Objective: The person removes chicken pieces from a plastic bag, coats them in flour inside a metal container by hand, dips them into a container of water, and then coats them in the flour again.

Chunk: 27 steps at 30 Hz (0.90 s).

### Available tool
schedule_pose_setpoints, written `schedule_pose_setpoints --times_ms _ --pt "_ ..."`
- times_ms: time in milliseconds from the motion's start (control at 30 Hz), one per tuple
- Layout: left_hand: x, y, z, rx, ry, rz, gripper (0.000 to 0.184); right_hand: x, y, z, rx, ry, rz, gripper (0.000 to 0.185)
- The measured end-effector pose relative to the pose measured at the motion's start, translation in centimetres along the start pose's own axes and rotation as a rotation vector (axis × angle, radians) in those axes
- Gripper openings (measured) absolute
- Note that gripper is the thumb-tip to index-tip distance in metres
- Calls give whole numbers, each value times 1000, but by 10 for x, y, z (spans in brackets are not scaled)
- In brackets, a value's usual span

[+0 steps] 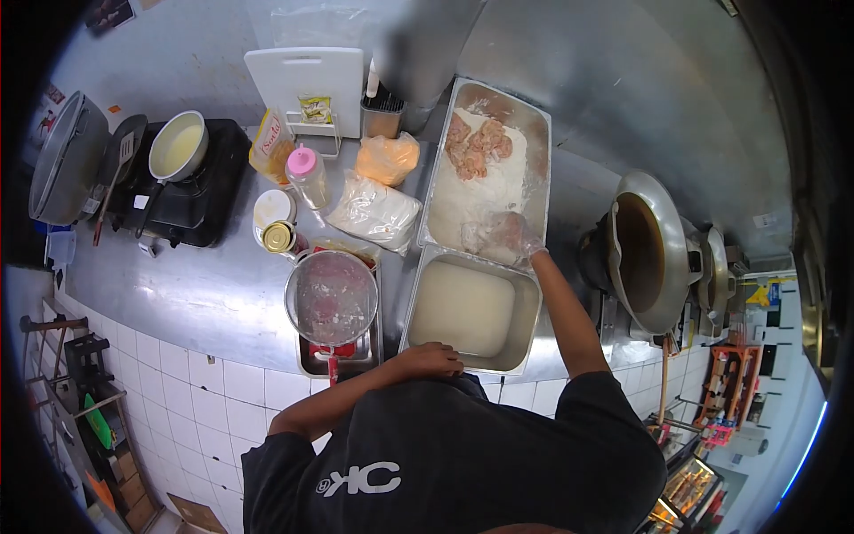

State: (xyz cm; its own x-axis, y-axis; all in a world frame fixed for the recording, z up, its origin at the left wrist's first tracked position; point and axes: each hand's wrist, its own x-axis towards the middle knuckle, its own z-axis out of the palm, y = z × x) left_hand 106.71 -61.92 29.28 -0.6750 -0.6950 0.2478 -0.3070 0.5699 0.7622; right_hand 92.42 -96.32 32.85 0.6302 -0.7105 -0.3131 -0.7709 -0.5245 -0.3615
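Observation:
My right hand, in a clear plastic glove, is down in the near end of a metal tray of white flour. Its fingers are blurred behind the plastic, and what they hold, if anything, cannot be made out. Pieces of raw meat lie on the flour at the tray's far end. Nearer my body is a second metal tray with cloudy whitish liquid. My left hand is bare and rests by that tray's near left corner, its fingers partly curled and hard to make out.
A round sieve lies over a small tray at the left. Behind it are a flour bag, an orange bag and a pink-capped bottle. A pot stands on a stove far left; a large wok is at the right.

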Motion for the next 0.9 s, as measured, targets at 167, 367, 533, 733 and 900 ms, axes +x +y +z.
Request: schedule_pose_setpoints --times_ms 167,367,533,733,900 --pt "1 -3 3 37 -49 3 15 0 -7 50 -324 -74 8 39" --pt "0 -4 7 39 39 37 12 37 54 133 -734 199 -76 29" --pt "0 -8 10 8 15 49 11 44 44 109 -575 85 35 29" --pt "-3 -11 10 -9 18 58 12 41 11 -22 -24 -219 174 54" --pt "-3 -14 15 -45 9 68 12 74 50 -42 -227 185 12 41"
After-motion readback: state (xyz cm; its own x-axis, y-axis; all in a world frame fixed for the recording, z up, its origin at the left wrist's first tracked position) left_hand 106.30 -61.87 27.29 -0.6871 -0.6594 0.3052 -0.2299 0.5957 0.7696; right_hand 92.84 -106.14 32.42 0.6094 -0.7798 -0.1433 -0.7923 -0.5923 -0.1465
